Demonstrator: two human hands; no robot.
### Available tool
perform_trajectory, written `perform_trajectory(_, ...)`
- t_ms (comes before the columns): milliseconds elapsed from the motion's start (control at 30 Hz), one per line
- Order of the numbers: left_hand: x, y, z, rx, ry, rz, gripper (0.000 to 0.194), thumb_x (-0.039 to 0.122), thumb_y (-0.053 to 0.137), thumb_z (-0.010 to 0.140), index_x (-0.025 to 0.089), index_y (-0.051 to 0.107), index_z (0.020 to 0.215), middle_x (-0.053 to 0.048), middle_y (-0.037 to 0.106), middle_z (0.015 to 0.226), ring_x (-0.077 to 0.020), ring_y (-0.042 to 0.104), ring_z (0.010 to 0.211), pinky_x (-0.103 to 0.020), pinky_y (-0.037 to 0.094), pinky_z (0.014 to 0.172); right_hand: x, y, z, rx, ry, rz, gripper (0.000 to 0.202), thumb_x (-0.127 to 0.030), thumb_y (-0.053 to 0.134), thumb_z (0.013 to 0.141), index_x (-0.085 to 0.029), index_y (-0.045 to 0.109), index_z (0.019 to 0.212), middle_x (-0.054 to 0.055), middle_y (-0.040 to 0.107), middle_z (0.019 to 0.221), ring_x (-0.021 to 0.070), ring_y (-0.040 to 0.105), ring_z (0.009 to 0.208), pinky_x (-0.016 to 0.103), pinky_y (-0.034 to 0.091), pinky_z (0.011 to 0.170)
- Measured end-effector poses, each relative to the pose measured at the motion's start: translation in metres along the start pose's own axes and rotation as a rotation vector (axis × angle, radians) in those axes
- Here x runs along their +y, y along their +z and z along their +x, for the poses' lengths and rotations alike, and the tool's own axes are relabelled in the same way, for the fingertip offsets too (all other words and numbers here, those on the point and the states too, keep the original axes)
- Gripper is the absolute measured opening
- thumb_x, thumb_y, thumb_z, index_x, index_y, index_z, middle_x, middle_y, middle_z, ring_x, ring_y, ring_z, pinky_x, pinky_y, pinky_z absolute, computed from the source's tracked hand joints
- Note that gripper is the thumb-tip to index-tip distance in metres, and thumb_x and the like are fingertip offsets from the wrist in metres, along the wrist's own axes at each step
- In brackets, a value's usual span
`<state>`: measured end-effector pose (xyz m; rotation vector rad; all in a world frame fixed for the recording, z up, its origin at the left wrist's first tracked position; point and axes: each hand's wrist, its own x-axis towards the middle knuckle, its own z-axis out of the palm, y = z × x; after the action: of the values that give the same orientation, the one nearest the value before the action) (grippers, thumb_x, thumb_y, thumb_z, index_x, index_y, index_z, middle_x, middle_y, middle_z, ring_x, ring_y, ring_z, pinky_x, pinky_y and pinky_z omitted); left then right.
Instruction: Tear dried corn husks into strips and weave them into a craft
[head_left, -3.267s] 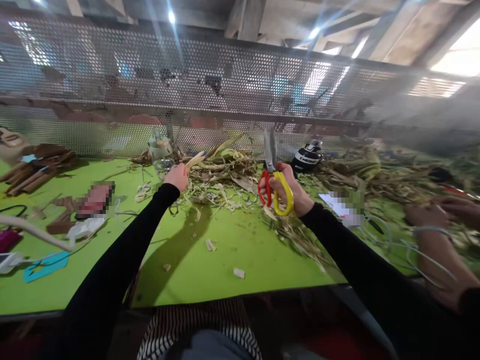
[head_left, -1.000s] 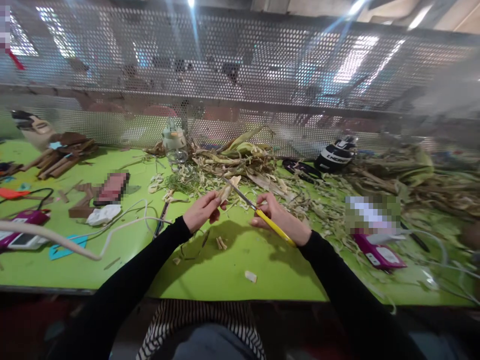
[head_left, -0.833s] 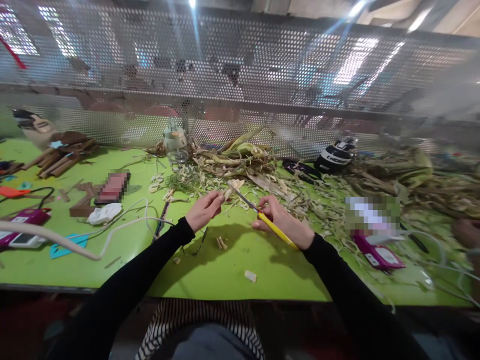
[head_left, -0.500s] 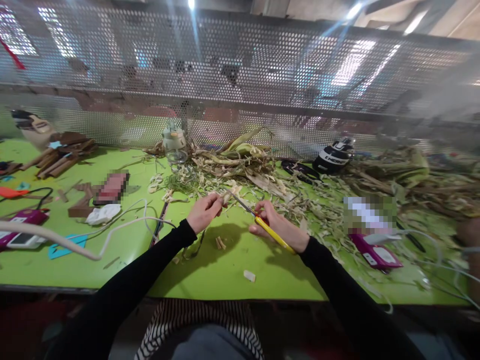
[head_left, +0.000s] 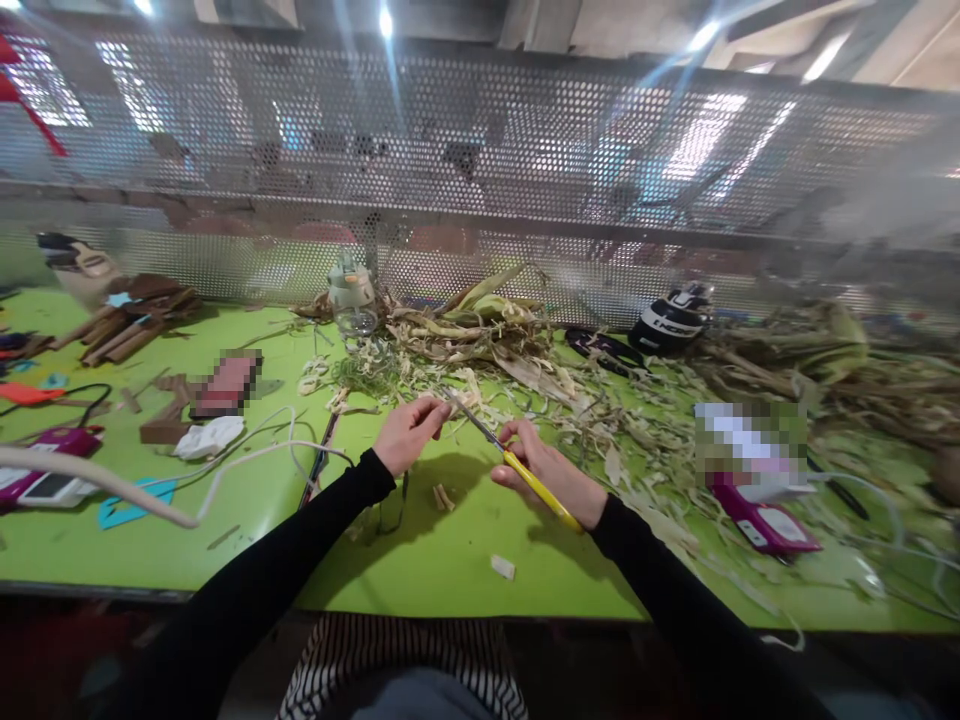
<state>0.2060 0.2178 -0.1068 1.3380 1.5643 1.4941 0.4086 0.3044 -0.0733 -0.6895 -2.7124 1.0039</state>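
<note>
Here we have the right hand (head_left: pixel 551 474) curled around the yellow-handled scissors (head_left: pixel 538 488), which point across to the left hand (head_left: pixel 409 435), whose thumb and fingertips are pressed together, though we can't make out what's between them! We'd expect those scissors to be stiff and fairly light, best held by the handle; the dry plant scraps (head_left: pixel 534 373) beyond both hands look papery and brittle, wanting a gentle pinch at the broad end.

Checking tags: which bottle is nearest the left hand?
The pale green bottle with clear base, beyond the left hand; the black bottle is farther right, the beige bottle farther left.
</note>
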Motion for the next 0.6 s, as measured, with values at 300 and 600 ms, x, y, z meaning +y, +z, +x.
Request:
perform_trajectory(300, -0.003, 0.006, -0.001, 0.045, -0.019, -0.095, 0.039, 0.052, 0.048, 0.084, 0.017, 0.053, 0.069, 0.005, 0.044, 0.052, -0.0078, 0.036, 0.048, -0.021, 0.028, 0.049, 0.001, 0.009, 0.004, 0.053, -0.019, 0.002, 0.046, -0.062, 0.048, 0.082, -0.019, 0.033, 0.094, -0.006, 0.045, 0.059, 0.0106, 0.039, 0.047, 0.025, 0.033, 0.050)
perform_trajectory(600, 0.005, 0.003, -0.002, 0.071, -0.032, -0.171, 0.033, 0.046, 0.050, 0.085, 0.016, 0.054, 0.072, 0.005, 0.043, 0.052, -0.0057, 0.034, 0.045, -0.019, 0.026, 0.045, -0.009, 0.004, 0.001, 0.074, 0.070, -0.079, 0.043, -0.063, 0.046, 0.082, -0.023, 0.034, 0.088, -0.008, 0.043, 0.050, 0.0141, 0.041, 0.041, 0.026, 0.029, 0.046)
